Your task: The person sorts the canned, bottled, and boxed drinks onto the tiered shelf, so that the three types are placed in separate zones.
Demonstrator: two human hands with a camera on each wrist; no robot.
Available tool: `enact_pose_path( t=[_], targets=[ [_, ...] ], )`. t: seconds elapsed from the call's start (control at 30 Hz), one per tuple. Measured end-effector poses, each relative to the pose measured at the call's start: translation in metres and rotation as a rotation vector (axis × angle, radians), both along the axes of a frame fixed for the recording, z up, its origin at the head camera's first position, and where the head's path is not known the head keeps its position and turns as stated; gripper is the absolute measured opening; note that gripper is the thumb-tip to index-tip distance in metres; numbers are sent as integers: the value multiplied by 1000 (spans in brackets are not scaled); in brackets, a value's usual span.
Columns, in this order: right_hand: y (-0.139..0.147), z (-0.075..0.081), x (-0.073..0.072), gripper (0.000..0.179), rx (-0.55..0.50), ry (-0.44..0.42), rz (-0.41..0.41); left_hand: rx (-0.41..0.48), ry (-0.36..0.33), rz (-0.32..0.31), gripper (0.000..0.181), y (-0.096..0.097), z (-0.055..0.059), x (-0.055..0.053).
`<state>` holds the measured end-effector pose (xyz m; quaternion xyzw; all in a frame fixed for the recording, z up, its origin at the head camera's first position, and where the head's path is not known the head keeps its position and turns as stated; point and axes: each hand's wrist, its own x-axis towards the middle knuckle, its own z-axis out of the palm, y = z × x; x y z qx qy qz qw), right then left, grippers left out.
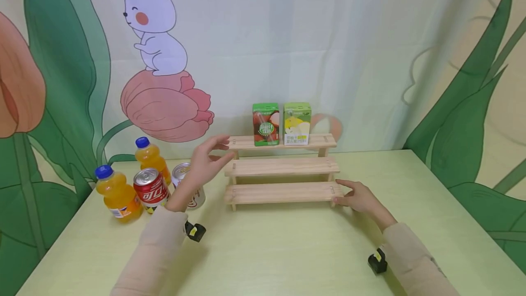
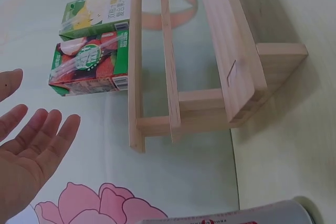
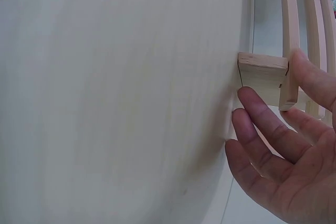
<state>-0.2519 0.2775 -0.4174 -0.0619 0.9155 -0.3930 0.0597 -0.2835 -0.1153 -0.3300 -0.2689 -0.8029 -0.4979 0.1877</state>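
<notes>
**Steadying the wooden rack**

My left hand (image 1: 207, 161) hovers open near the three-tier pale wooden rack (image 1: 281, 167) on the table (image 1: 287, 250), holding nothing. My right hand (image 1: 357, 197), fingers straight, touches its lower right end; I should press gently and evenly so it doesn't skid.

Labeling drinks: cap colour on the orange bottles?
Blue, on both orange bottles, clearest in the head view.

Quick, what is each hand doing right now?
Left hand: open, holding nothing, raised beside the wooden rack.
Right hand: open, fingers touching the rack's lower right end.
</notes>
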Motion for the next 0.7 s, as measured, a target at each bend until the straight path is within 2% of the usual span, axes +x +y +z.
enact_pose_path(
  t=[0.2,0.37,0.43,0.6,0.7],
  targets=[
    [0,3,0,65,2,5,0,2,1,6,43,-8,3,10],
    [0,2,0,65,8,6,6,-20,-15,17,43,-8,18,32],
    [0,1,0,65,11,4,4,-28,-22,25,43,-10,17,33],
    [0,0,0,65,7,5,3,-34,-21,31,46,-23,-1,22],
    [0,0,0,65,7,4,3,-39,-39,43,45,-28,-3,24]
  ],
)
